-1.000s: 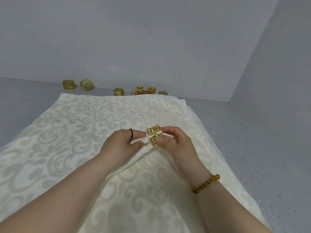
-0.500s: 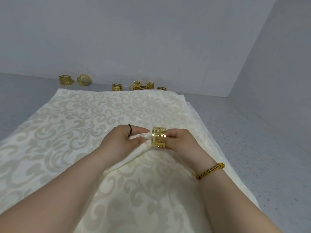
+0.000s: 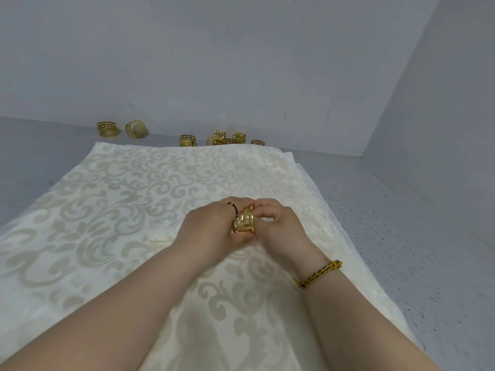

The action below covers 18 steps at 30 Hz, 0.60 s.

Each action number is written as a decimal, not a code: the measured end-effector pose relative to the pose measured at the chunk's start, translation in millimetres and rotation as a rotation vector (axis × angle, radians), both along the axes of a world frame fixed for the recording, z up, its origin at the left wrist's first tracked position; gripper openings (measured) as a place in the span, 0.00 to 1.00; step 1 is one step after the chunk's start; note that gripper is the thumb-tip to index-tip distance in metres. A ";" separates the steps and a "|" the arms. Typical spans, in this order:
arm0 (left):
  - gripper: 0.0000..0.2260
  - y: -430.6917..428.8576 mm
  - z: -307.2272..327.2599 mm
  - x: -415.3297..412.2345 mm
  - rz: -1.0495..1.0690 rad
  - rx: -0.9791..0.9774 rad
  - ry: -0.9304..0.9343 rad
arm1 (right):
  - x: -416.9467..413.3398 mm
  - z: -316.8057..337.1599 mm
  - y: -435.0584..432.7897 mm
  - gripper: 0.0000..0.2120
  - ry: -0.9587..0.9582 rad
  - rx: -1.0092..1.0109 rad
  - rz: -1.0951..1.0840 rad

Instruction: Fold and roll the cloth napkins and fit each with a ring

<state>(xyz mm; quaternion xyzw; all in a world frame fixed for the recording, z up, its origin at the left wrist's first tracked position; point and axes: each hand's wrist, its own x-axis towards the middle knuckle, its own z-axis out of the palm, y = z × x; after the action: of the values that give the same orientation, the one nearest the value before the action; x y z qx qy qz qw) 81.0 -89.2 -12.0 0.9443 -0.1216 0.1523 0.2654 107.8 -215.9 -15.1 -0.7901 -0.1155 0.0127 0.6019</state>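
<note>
A pale wall (image 3: 241,62) and a speckled grey surface (image 3: 401,236) frame everything. The cream damask cloth (image 3: 120,196) lies spread flat on that surface and fills most of your view. Both your forearms reach in over the cloth's near edge and meet above its middle, slightly towards its right side.

Your left hand (image 3: 209,228) is turned back-up above the cloth. Its fingers are curled round the rolled napkin (image 3: 160,238), and its forefinger and thumb sit right against the left opening of the ring. Most of the roll is hidden under that hand. Only a short pale strip shows on the cloth just to the left of your wrist.

Your right hand (image 3: 284,226) meets the left one over the cloth, with its fingers bent inwards. It pinches the gold napkin ring (image 3: 244,223) from the right, so the ring sits between your two hands and touches both. The ring has a cut-out key pattern and is tilted, with its band facing you. How far the napkin has passed through it cannot be told.

The loose rings (image 3: 187,140) lie along the cloth's far edge, beside the wall. Two are beyond the far left corner, one is near the middle, and a tight cluster sits just to the right of that.

A braided bracelet (image 3: 318,273) circles your right wrist over the cloth's right half. A thin black band (image 3: 233,207) sits on a left finger.
</note>
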 end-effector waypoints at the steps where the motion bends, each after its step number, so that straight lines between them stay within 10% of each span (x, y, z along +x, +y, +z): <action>1: 0.24 2.4 -1.2 0.3 0.020 -0.022 0.012 | -0.4 1.1 -1.5 0.06 0.006 0.017 0.011; 7: 0.26 9.1 -0.2 -2.3 0.075 -0.022 0.056 | -4.3 4.1 -8.7 0.15 -0.003 0.102 0.030; 18: 0.25 25.2 8.0 -10.3 0.102 0.144 0.048 | 1.4 7.7 -22.2 0.03 0.278 0.156 0.153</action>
<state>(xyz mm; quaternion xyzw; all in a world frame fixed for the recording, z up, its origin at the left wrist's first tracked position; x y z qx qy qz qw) 70.7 -64.0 -4.0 0.9692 -0.0774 0.1336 0.1916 109.2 -238.1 -7.4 -0.7205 -0.0916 0.1589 0.6688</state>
